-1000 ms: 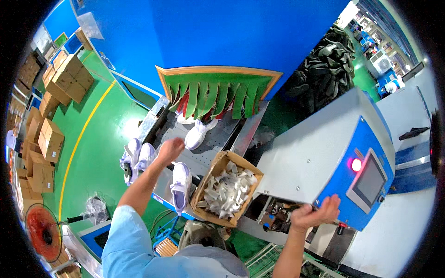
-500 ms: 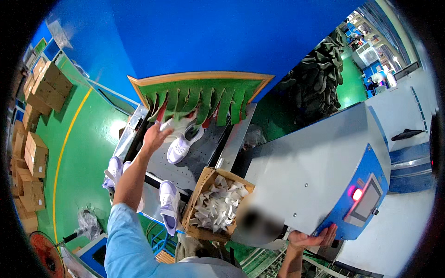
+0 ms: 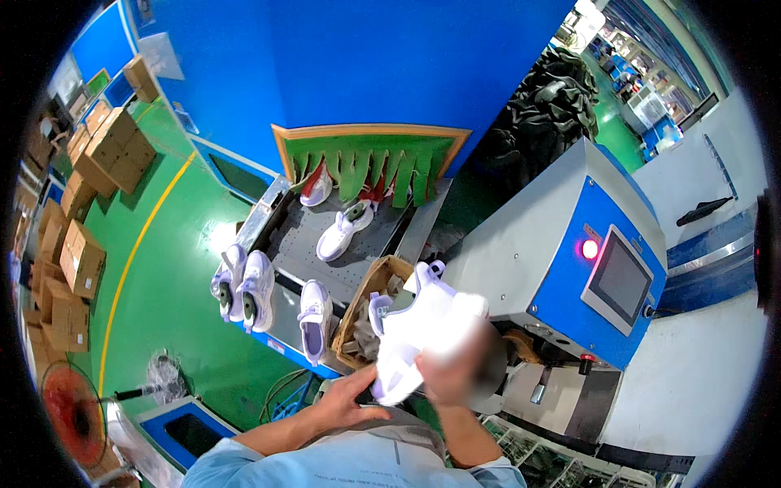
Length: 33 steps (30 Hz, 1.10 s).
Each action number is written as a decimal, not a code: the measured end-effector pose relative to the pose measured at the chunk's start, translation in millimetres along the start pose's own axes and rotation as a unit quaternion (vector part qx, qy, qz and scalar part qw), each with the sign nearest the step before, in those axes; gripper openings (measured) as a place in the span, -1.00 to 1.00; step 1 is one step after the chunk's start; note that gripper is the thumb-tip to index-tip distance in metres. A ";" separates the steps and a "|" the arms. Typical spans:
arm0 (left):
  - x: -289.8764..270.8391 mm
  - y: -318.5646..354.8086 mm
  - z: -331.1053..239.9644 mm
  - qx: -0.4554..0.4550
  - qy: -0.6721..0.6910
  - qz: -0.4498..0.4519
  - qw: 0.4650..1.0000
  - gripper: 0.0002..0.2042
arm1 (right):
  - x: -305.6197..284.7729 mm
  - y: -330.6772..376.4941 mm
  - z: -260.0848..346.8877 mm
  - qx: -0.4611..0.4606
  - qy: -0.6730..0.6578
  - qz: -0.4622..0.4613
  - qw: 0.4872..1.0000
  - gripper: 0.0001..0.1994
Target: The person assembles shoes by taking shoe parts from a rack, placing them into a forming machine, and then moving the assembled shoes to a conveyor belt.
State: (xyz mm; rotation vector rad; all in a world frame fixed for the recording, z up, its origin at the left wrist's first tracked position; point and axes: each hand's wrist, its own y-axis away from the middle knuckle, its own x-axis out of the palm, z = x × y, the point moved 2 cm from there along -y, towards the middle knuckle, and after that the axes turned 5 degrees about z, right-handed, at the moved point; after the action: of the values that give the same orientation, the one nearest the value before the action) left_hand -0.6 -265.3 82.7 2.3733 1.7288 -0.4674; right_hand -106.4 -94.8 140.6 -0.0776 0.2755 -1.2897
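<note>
Landmark: open cardboard box holding pale scraps. Right hand closed on white-and-lilac footwear at the box's right side, hiding part of it — one shoe or two, cannot tell; patch beside this hand is blurred. Left hand on the near side of the box, at the lower end of the footwear; cannot tell whether it grips.

Just left of the box: single shoe on the desk; farther left, two shoes side by side. Beyond the box: another shoe on a perforated bed, before a green strip curtain. Right of the box — machine, pink-red lamp lit.
</note>
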 end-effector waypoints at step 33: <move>192.0 -46.5 -25.6 -0.123 0.306 0.194 0.924 -0.70 | -202.0 227.8 -78.5 0.256 -0.185 -0.229 0.921 -0.14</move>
State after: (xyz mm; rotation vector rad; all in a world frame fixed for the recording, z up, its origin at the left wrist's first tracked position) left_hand 12.9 -70.6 42.3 2.7305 1.3146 0.5754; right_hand 37.2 169.5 49.1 0.0657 -0.4354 -1.7409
